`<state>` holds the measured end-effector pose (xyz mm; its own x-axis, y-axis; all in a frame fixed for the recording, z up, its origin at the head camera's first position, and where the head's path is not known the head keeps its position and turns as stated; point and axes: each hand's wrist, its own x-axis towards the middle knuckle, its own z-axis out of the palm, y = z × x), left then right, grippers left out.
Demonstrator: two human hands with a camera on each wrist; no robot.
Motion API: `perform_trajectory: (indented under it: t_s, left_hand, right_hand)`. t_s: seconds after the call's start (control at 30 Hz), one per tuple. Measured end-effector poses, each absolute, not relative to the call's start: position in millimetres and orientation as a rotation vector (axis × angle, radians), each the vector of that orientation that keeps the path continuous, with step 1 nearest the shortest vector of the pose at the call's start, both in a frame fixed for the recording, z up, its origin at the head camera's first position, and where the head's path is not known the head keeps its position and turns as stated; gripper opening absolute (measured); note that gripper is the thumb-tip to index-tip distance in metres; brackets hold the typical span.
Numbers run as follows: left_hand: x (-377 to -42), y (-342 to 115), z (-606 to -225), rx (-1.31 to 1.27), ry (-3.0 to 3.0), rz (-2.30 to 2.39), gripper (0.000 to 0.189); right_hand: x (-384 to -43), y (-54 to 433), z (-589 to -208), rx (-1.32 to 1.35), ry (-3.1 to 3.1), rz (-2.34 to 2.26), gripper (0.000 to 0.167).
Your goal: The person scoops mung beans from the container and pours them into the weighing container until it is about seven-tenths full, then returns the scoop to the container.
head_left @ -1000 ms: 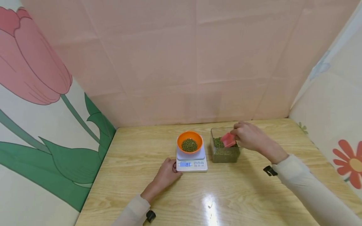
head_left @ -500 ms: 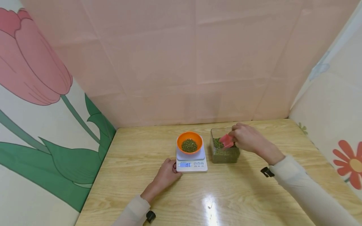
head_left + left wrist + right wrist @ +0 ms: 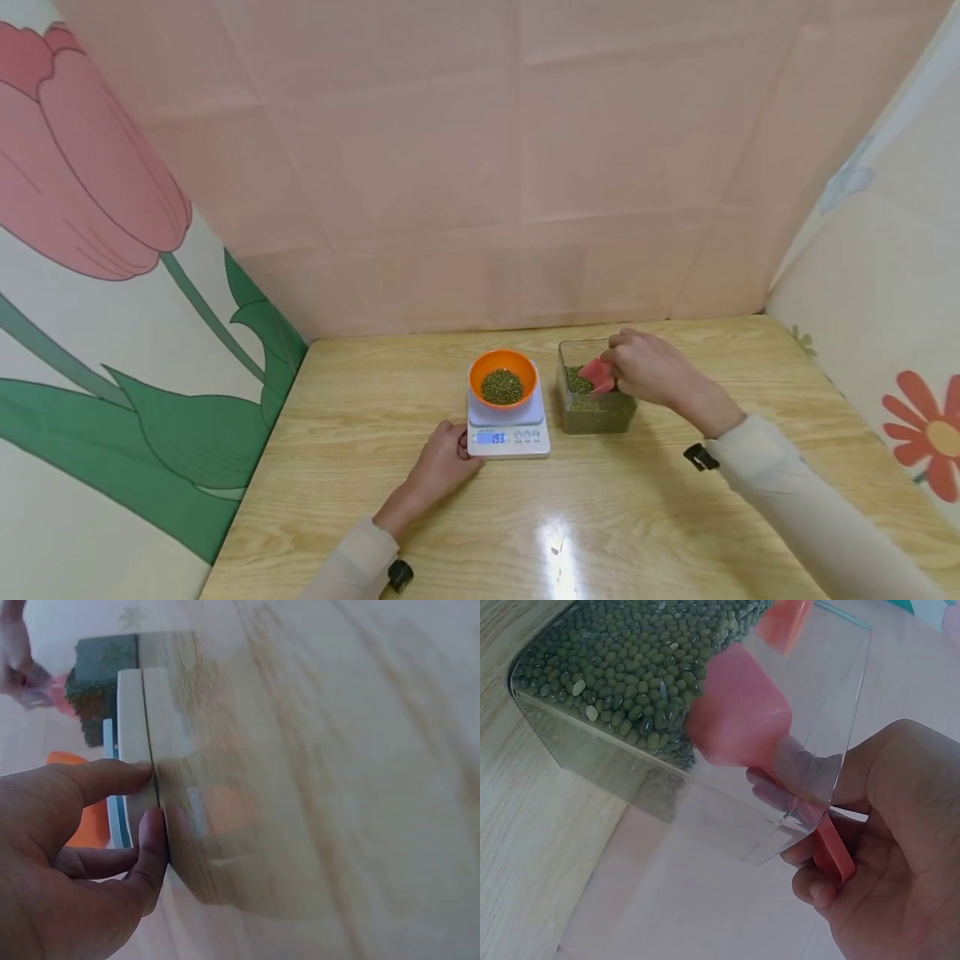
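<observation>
The right hand [image 3: 645, 367] grips a pink scoop [image 3: 739, 720] dipped into the mung beans [image 3: 637, 667] inside the clear container [image 3: 596, 408], while the left hand [image 3: 442, 462], fingers loosely curled, touches the kitchen scale [image 3: 508, 425] carrying an orange bowl [image 3: 502, 379] on the table [image 3: 600, 517].

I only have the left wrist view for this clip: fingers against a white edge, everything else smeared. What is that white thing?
Observer: A kitchen scale; the left hand rests at its front left corner.
Reviewer: Anything on it?
Observer: An orange bowl of green beans; the head view shows the display lit, reading roughly 193.
Reviewer: I see a pink blur at top left. What is it?
Observer: A pink scoop, held by its handle in the right hand.
Reviewer: Where is the scoop?
Observer: Inside a clear container, its bowl down at the beans there.
</observation>
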<state>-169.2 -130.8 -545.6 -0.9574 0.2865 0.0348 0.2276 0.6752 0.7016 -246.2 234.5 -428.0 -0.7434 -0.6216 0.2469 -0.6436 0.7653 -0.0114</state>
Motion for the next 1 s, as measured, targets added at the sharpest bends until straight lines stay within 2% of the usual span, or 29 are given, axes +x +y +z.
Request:
perform_trajectory:
  t_s: [0.17, 0.5, 1.0]
  left_hand:
    - [-168.2, -130.6, -545.2, 0.407, 2.794, 1.150, 0.037]
    - [-171.3, -129.0, -544.7, 0.419, 2.818, 1.129, 0.025]
    - [-169.1, -129.5, -544.5, 0.417, 2.812, 1.139, 0.028]
  right_hand:
    - [-247.0, 232.6, -431.6, 0.978, -2.762, 0.159, 0.021]
    - [-247.4, 230.5, -434.5, 1.004, -2.745, 0.146, 0.024]
    - [-254.3, 227.2, -433.4, 1.061, -2.779, 0.170, 0.020]
